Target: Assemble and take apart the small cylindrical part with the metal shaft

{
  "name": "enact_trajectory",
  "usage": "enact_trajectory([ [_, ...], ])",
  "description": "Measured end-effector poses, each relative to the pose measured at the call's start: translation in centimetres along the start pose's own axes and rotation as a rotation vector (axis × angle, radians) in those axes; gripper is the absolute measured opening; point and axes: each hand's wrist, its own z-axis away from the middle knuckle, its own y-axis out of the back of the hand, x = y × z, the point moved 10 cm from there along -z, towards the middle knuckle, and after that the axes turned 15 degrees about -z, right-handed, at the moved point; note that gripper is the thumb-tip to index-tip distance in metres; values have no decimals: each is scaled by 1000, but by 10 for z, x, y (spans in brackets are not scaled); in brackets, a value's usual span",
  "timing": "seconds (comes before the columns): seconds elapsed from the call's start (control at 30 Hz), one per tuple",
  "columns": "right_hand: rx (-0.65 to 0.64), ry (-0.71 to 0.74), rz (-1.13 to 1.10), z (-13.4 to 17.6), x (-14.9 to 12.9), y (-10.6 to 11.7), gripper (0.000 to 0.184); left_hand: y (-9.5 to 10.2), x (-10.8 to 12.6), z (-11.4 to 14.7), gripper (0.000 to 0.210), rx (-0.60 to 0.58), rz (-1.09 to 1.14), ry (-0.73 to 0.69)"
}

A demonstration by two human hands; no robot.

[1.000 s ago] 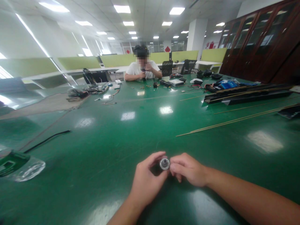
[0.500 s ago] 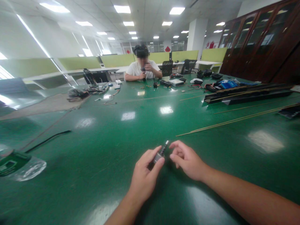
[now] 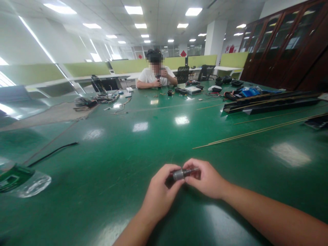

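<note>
A small grey metal cylinder with a thin stepped shaft (image 3: 178, 175) lies sideways between my hands, just above the green table (image 3: 115, 191). My left hand (image 3: 162, 188) is closed on the thick end, thumb below and forefinger above. From the other side, my right hand (image 3: 205, 177) pinches it near the base of the shaft with thumb and fingertips. The shaft points right, into the curl of the right fingers, which partly cover it. What exact kind of part it is cannot be made out.
A plastic bottle (image 3: 28, 181) lies at the left, near a black cable (image 3: 53, 153). Thin brass-coloured rods (image 3: 230, 138) and black channels (image 3: 269, 104) lie to the right. Across the table a person (image 3: 156, 73) holds a dark tool among small parts.
The metal part has swung from pointing up and away to lying level, shaft to the right. My right hand has come in from beside it and closed on it.
</note>
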Motion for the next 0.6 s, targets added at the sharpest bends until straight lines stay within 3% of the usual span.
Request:
enact_trajectory([
  [0.6, 12, -5, -53, -3, -2, 5, 12, 7, 1, 0, 20, 87, -41, -50],
])
